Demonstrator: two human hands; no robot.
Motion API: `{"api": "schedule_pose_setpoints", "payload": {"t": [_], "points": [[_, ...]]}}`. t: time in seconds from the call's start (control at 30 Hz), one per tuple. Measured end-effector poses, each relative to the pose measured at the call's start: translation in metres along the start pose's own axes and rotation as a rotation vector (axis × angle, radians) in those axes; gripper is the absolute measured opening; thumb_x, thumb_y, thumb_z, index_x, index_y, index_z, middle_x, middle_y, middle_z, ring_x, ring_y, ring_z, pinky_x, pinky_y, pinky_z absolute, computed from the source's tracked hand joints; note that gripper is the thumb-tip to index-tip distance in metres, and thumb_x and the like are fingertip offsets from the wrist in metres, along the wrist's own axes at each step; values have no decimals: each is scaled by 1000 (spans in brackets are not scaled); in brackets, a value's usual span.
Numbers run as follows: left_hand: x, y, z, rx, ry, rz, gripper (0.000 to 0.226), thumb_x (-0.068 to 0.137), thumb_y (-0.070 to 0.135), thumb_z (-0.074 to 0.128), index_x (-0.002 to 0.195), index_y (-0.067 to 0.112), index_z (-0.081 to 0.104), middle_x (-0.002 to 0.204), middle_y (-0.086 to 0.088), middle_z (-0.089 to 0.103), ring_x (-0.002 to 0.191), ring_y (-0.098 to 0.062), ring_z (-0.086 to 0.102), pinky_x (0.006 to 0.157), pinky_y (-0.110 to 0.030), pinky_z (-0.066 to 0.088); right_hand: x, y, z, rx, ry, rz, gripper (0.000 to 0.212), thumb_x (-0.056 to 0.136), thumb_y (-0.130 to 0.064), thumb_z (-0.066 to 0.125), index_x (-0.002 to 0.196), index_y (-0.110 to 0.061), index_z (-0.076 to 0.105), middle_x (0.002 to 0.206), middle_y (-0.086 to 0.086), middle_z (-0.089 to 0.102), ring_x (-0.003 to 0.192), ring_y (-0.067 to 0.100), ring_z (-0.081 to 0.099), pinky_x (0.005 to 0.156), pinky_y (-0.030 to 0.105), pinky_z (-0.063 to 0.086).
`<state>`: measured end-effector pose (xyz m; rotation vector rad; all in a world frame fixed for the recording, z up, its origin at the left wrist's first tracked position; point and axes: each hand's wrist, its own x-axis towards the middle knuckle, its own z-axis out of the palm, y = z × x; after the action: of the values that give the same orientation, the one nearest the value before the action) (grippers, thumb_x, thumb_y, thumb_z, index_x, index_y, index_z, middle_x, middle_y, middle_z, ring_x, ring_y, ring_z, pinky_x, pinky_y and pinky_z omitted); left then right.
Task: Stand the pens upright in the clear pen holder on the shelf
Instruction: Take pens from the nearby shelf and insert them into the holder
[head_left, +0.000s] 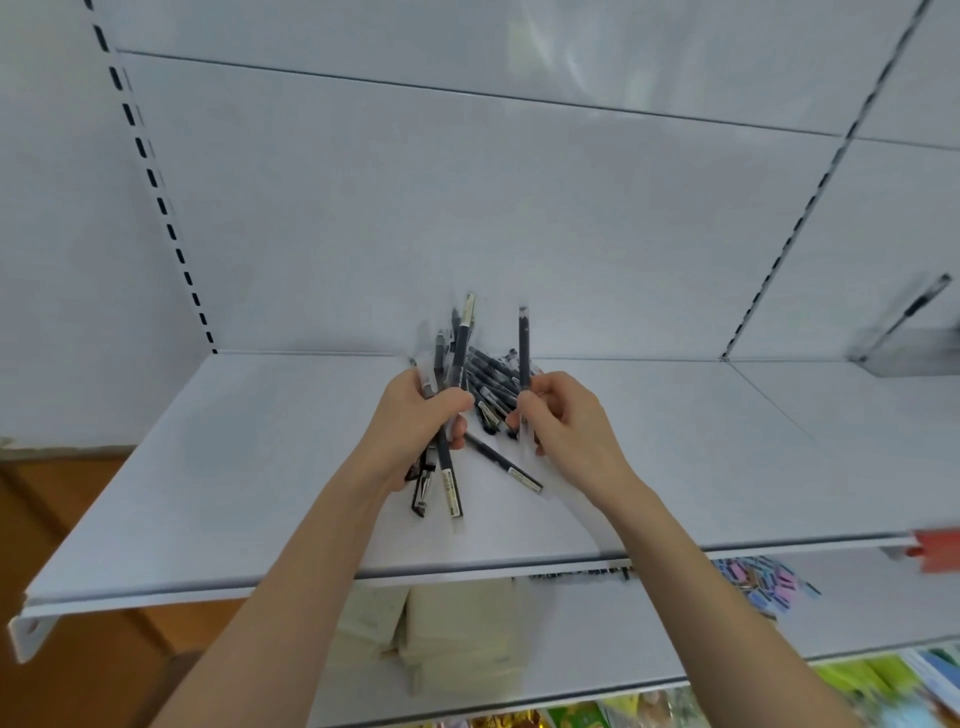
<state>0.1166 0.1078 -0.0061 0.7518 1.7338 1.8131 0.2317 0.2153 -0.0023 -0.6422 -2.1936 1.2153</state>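
My left hand (415, 415) grips a bundle of several black pens (451, 364), their ends sticking out above and below my fist. My right hand (563, 421) pinches a single black pen (523, 343) held upright. Between my hands a pile of loose pens (493, 387) lies on the white shelf (234, 467), and one more pen (504, 462) lies in front of it. The clear pen holder (909, 348) stands at the far right of the shelf, blurred, with a pen (922, 304) leaning in it.
White back panels with slotted uprights (150, 182) rise behind the shelf. A red tag (937, 551) hangs on the shelf's front edge at right. Lower shelves hold beige packs (457, 639), coloured small items (763, 587) and bright packages (872, 680).
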Motion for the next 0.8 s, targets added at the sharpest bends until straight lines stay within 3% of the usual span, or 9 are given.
{"api": "schedule_pose_setpoints", "payload": {"t": [0.13,0.3,0.43,0.6,0.67,0.8], "points": [[-1,6,6,50,11,75,12,83,8,62,81,5,51,48,-5,51,37,-11,43,38,-17,37,-3,-2,-4,34,12,14,8,90,-20,49,82,-24,49,73,-5,67,62,13,51,60,30,42],[2,12,12,64,22,169,19,80,11,68,90,2,53,53,-7,52,39,-12,45,45,-21,44,-5,-4,-7,30,45,25,11,90,-20,49,82,-28,48,80,1,69,53,-2,52,59,22,39],[4,15,15,50,12,167,13,83,12,64,86,3,56,49,-5,54,40,-11,49,45,-19,44,-6,-6,-9,2,65,11,12,90,-20,49,81,-29,49,83,7,69,63,14,53,64,37,47],[5,16,18,25,3,168,15,84,16,61,88,3,54,45,0,53,43,-10,49,47,-15,42,-6,-10,-8,6,90,-18,11,90,-20,50,83,-27,53,82,8,69,75,30,59,65,37,47],[5,18,19,7,11,173,19,84,20,62,90,3,54,46,1,53,44,-10,48,47,-15,41,-8,-10,-9,26,79,-33,10,91,-20,49,86,-25,55,77,6,67,78,27,62,66,34,47],[7,24,25,-67,61,147,25,85,25,63,95,4,54,51,-2,55,41,-9,47,44,-20,40,-17,-11,-12,99,9,-55,13,93,-14,45,90,-14,58,66,0,56,60,12,53,60,21,44]]}}
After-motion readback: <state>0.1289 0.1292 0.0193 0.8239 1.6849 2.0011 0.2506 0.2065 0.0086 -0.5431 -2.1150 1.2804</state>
